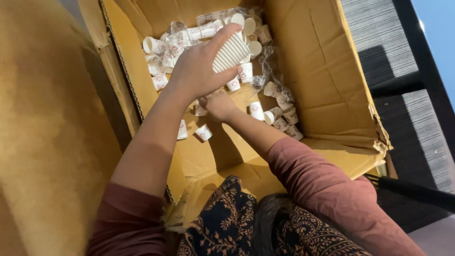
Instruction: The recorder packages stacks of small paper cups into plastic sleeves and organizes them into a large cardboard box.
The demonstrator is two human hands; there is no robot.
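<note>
— Item one: what is held, and where?
— A nested stack of white paper cups point(231, 52) is gripped in the left hand point(199, 71), thumb over the top and fingers wrapped beneath, and is kept raised above the open cardboard box point(327, 71), seemingly so that more cups can be slid on.
— Item two: the right hand point(219, 105)?
— It is lowered to the box floor beneath the left, fingers curled; whether a cup is pinched cannot be told.
— Remaining stock?
— Loose small cups point(279, 116) are scattered across the box floor, some lying beside crumpled clear plastic wrap point(270, 66).
</note>
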